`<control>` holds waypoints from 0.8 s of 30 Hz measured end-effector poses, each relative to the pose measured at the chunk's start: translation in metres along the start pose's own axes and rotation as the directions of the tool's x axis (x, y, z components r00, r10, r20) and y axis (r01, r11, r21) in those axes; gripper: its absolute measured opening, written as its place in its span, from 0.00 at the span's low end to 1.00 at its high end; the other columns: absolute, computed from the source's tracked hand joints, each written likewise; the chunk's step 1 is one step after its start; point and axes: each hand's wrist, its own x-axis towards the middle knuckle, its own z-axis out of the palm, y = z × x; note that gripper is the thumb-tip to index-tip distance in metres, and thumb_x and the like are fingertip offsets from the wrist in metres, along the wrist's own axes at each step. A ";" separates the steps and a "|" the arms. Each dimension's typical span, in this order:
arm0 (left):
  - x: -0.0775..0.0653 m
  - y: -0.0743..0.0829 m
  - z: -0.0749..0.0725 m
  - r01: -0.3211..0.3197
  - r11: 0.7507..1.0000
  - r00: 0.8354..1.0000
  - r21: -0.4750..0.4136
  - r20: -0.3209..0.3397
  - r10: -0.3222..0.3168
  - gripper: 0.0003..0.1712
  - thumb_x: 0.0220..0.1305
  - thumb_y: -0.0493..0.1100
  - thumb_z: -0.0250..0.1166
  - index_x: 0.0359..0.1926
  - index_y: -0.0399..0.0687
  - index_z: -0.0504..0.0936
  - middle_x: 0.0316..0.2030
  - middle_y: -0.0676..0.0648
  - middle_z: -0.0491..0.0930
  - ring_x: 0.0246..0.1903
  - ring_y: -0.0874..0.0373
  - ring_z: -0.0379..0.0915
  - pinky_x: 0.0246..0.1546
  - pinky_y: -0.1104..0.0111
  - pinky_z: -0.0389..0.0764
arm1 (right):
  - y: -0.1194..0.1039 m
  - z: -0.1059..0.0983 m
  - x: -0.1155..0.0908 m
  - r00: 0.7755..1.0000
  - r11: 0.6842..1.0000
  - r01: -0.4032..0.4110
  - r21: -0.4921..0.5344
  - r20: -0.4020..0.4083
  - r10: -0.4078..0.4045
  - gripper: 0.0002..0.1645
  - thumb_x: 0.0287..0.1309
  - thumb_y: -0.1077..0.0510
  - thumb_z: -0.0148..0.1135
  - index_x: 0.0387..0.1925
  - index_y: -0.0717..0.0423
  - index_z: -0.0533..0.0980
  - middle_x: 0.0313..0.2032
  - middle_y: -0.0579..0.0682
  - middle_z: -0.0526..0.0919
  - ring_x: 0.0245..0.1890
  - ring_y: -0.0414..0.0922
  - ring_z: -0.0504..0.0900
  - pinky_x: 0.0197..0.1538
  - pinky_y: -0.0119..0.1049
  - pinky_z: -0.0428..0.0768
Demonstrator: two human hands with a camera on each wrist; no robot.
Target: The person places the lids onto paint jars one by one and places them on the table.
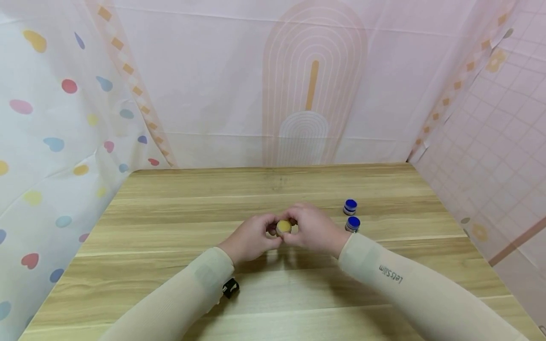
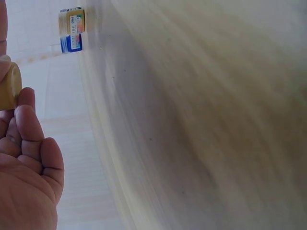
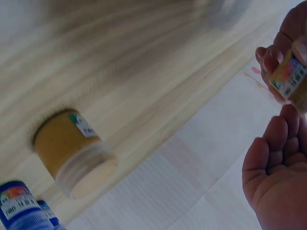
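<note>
A small yellow jar [image 1: 283, 228] is held above the wooden table between both hands. My left hand [image 1: 252, 238] grips it from the left with thumb and fingers, while my right hand [image 1: 316, 229] grips it from the right. In the right wrist view, a printed label shows on the held jar [image 3: 289, 79]. Another yellow jar [image 3: 67, 143] with a clear, pale-topped cap stands on the table; the head view does not show it. Beside it in that wrist view are blue jars [image 3: 24, 208], whose tops [image 1: 350, 204] appear right of my right hand in the head view.
The wooden table [image 1: 192, 199] meets a pink patterned curtain [image 1: 204, 94] at the back, with a dotted cloth [image 1: 55, 156] at left and a checked one [image 1: 490, 156] at right. A small black object [image 1: 231, 288] sits beside the left forearm.
</note>
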 end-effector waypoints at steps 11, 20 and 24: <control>-0.001 0.001 -0.002 0.057 0.998 0.998 0.007 -0.006 -0.057 0.10 0.64 0.41 0.71 0.45 0.51 0.82 0.37 0.54 0.81 0.39 0.59 0.75 0.41 0.66 0.78 | 0.000 0.012 -0.005 0.991 0.997 -0.049 0.058 -0.121 0.055 0.16 0.61 0.47 0.76 0.44 0.52 0.85 0.39 0.44 0.82 0.41 0.44 0.78 0.46 0.37 0.78; -0.001 0.000 -0.007 0.060 0.997 0.998 -0.049 0.008 -0.060 0.09 0.67 0.44 0.71 0.46 0.52 0.83 0.39 0.55 0.83 0.41 0.60 0.77 0.44 0.67 0.79 | 0.008 0.019 -0.012 0.990 0.916 -0.098 0.389 -0.052 0.128 0.26 0.69 0.51 0.69 0.65 0.52 0.80 0.55 0.47 0.83 0.55 0.45 0.79 0.62 0.49 0.80; -0.001 0.000 -0.008 0.061 0.996 0.998 -0.066 0.006 -0.061 0.10 0.67 0.42 0.71 0.48 0.51 0.84 0.39 0.55 0.82 0.41 0.60 0.77 0.44 0.68 0.80 | 0.007 0.019 -0.012 0.989 0.897 -0.104 0.429 -0.046 0.137 0.24 0.70 0.52 0.68 0.65 0.50 0.81 0.57 0.46 0.83 0.57 0.46 0.79 0.64 0.50 0.80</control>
